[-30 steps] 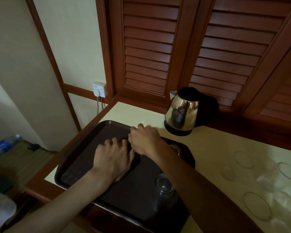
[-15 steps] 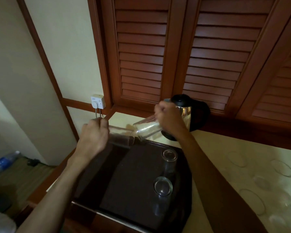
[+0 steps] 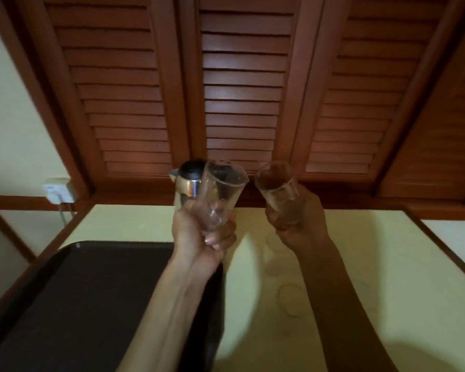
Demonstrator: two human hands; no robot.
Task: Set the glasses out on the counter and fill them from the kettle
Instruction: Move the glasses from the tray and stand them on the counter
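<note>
You hold two clear glasses up at the middle of the frame, one in each hand, above a pale yellow counter [image 3: 360,264]. Your left hand [image 3: 199,237] wraps the base of the left glass [image 3: 220,194], fingers curled tight around it and thumb pressed across the front; the tumbler is smooth, tapered and tilted, its open rim toward the upper right. Your right hand [image 3: 301,224] grips the right glass [image 3: 278,191] by its lower half, fingers closed around the far side, the rim tipped toward the upper left. The two glasses are near each other but apart.

Just behind the left glass, partly hidden by it, the kettle [image 3: 187,181] stands at the back of the counter: polished steel body, black lid, small spout pointing left. A dark brown, matte tray [image 3: 91,291] with rounded corners fills the lower left of the frame, your left forearm crossing its right edge. Faint round outlines of more glasses [image 3: 290,299] show low on the counter between your arms, too blurred to count.

Reddish wooden louvred shutters [image 3: 239,89] span the top. At the left edge a white wall socket [image 3: 58,190] carries a small blue mark, unreadable; no other writing can be read.
</note>
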